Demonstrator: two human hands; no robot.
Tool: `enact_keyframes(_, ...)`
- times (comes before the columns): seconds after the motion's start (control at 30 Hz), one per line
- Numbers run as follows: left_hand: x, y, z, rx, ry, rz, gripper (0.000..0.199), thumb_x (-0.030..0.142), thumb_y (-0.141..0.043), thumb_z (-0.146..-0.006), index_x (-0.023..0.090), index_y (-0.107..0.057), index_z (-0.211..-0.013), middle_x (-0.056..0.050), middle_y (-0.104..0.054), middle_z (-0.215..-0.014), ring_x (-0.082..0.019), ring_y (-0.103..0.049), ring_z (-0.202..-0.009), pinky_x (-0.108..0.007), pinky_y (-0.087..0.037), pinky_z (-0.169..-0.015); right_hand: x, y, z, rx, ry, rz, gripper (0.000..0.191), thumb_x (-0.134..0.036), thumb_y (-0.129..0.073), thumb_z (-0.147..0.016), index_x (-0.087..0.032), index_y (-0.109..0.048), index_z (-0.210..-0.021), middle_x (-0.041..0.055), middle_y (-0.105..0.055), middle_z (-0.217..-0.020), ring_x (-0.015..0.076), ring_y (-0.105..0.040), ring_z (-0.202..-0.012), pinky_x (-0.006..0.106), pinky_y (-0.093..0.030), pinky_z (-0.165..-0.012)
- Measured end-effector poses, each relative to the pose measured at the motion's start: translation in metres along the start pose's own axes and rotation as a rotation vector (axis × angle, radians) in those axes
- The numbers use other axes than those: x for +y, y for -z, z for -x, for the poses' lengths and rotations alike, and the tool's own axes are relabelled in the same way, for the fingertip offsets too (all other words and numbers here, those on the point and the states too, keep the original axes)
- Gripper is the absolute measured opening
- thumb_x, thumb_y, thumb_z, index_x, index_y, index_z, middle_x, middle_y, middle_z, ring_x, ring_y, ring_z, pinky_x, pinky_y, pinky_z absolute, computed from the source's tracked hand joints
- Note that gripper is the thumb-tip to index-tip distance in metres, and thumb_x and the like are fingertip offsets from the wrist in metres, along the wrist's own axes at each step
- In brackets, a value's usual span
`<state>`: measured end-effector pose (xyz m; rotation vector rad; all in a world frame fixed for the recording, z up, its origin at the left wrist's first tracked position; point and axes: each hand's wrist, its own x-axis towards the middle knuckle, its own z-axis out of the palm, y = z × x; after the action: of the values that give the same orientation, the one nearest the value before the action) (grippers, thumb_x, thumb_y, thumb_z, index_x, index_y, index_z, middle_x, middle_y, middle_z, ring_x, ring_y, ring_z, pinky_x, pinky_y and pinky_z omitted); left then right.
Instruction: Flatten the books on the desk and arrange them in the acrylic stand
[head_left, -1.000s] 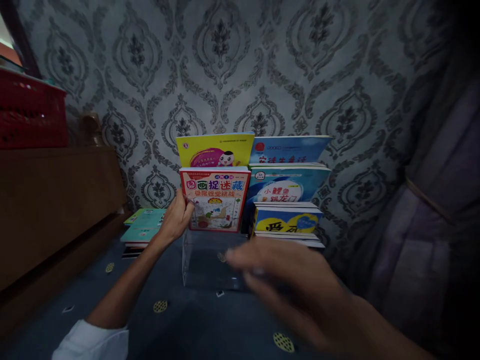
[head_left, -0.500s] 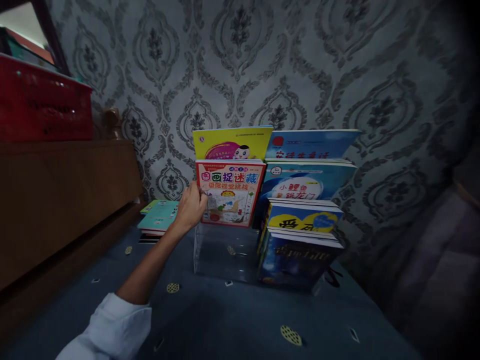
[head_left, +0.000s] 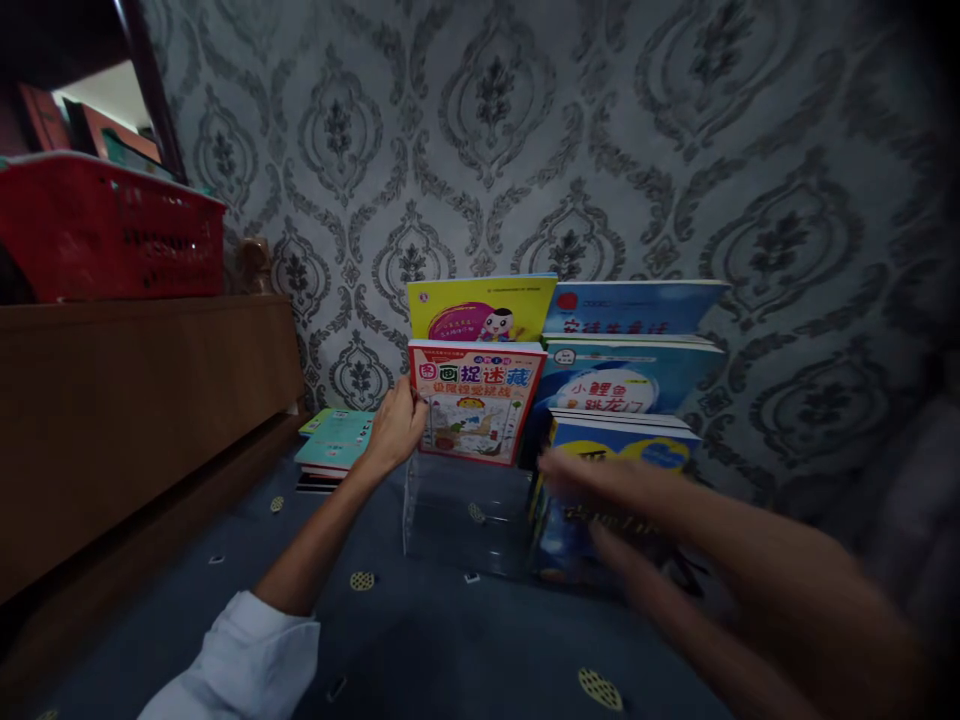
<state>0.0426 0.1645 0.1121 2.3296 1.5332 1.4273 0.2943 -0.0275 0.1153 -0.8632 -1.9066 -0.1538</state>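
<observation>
Farthest left of my left grip, and above it, a red plastic basket sits on a wooden cabinet, with a turned wooden post near the basket's right side. Closer in, just left of and behind that grip, lies a stack of books with a turquoise cover on top, resting on dark blue patterned cloth. My left forearm comes up from below in a white sleeve, and the left grip is closed on the left edge of a red-bordered picture book, thumb at the front. That book stands nearly upright just right of my left grip, cover towards me, in a clear plastic stand. Behind it rises a yellow book. Farther right of my left grip, the stand's other side holds a blue storybook at the back, a light blue carp storybook before it, then a yellow-and-blue book and a dark blue book lowest in front. My right grip, blurred, hangs before these last two, fingers and thumb spread apart; whether it touches either book I cannot tell.
</observation>
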Motion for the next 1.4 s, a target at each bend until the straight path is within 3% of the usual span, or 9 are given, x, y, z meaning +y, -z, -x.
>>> enact_keyframes(0.1,0.001,0.001,0.000,0.036,-0.018,0.083,0.020,0.020,-0.042,-0.091,0.018,-0.049,-0.109,-0.014,-0.066,-0.106,-0.030,-0.063,-0.103,-0.044,-0.049,-0.092,0.009,-0.014,-0.052,-0.043,-0.094,-0.033,0.051,-0.032,-0.056,-0.094,-0.033,-0.050,-0.146,0.0088,-0.073,-0.116,0.0298,-0.072,-0.099,0.051,-0.064,-0.079)
enact_keyframes(0.2,0.004,0.006,-0.002,0.078,-0.058,0.177,0.027,0.024,-0.042,-0.092,0.017,-0.048,-0.118,-0.016,-0.065,-0.117,-0.030,-0.062,-0.109,-0.047,-0.048,-0.096,0.028,-0.037,-0.071,0.010,-0.205,-0.208,0.060,-0.034,-0.053,-0.094,-0.024,-0.040,-0.152,0.0129,-0.071,-0.112,0.0252,-0.072,-0.092,0.043,-0.064,-0.072)
enact_keyframes(0.43,0.008,0.014,-0.019,0.051,-0.031,0.381,0.023,0.026,-0.043,-0.087,0.019,-0.051,-0.107,-0.010,-0.067,-0.107,-0.026,-0.062,-0.106,-0.042,-0.048,-0.096,0.056,-0.063,-0.080,0.106,-0.442,-0.391,0.070,-0.035,-0.057,-0.087,-0.017,-0.035,-0.151,0.0117,-0.069,-0.103,0.0240,-0.071,-0.085,0.033,-0.058,-0.055)
enact_keyframes(0.67,0.001,0.014,-0.024,0.009,-0.098,0.397,0.027,0.028,-0.041,-0.089,0.019,-0.051,-0.112,-0.009,-0.066,-0.108,-0.025,-0.060,-0.111,-0.040,-0.048,-0.099,0.060,-0.070,-0.092,0.027,-0.716,-0.680,0.045,-0.026,-0.061,-0.079,-0.019,-0.050,-0.122,0.0012,-0.072,-0.075,0.0164,-0.071,-0.060,0.024,-0.052,-0.049)
enact_keyframes(0.93,0.002,0.012,-0.027,0.023,-0.089,0.337,0.027,0.023,-0.041,-0.089,0.019,-0.051,-0.113,-0.009,-0.064,-0.108,-0.027,-0.059,-0.112,-0.042,-0.046,-0.101,0.066,-0.078,-0.085,-0.047,-0.683,-0.698,0.045,-0.027,-0.062,-0.078,-0.021,-0.046,-0.120,-0.0004,-0.073,-0.072,0.0184,-0.073,-0.059,0.028,-0.057,-0.052)
enact_keyframes(1.07,-0.001,0.021,-0.029,-0.039,-0.144,0.296,0.025,0.019,-0.044,-0.089,0.018,-0.053,-0.112,-0.009,-0.064,-0.110,-0.027,-0.060,-0.112,-0.043,-0.044,-0.102,0.067,-0.081,-0.084,-0.061,-0.686,-0.674,0.050,-0.029,-0.065,-0.078,-0.020,-0.046,-0.123,0.0021,-0.075,-0.076,0.0210,-0.074,-0.063,0.032,-0.059,-0.056)
enact_keyframes(1.23,-0.029,0.039,-0.039,-0.125,-0.207,0.287,0.035,0.020,-0.043,-0.091,0.016,-0.052,-0.125,-0.010,-0.066,-0.115,-0.024,-0.063,-0.109,-0.039,-0.047,-0.099,0.070,-0.078,-0.080,-0.074,-0.635,-0.639,0.047,-0.034,-0.064,-0.081,-0.019,-0.052,-0.124,0.0064,-0.076,-0.082,0.0242,-0.075,-0.068,0.036,-0.060,-0.058)
enact_keyframes(1.33,-0.064,0.038,-0.035,-0.207,-0.011,0.019,0.043,0.018,-0.029,-0.096,0.015,-0.046,-0.135,-0.012,-0.066,-0.123,-0.020,-0.064,-0.112,-0.035,-0.050,-0.095,0.073,-0.074,-0.078,-0.089,-0.595,-0.596,0.037,-0.036,-0.063,-0.085,-0.020,-0.058,-0.119,0.0099,-0.077,-0.088,0.0264,-0.076,-0.074,0.038,-0.061,-0.059)
enact_keyframes(1.4,-0.091,0.027,-0.022,-0.311,0.116,-0.243,0.041,0.018,-0.032,-0.096,0.014,-0.051,-0.132,-0.014,-0.064,-0.129,-0.022,-0.061,-0.121,-0.037,-0.047,-0.101,0.075,-0.072,-0.077,-0.102,-0.568,-0.588,0.031,-0.036,-0.061,-0.088,-0.023,-0.060,-0.116,0.0102,-0.077,-0.091,0.0275,-0.076,-0.075,0.040,-0.061,-0.058)
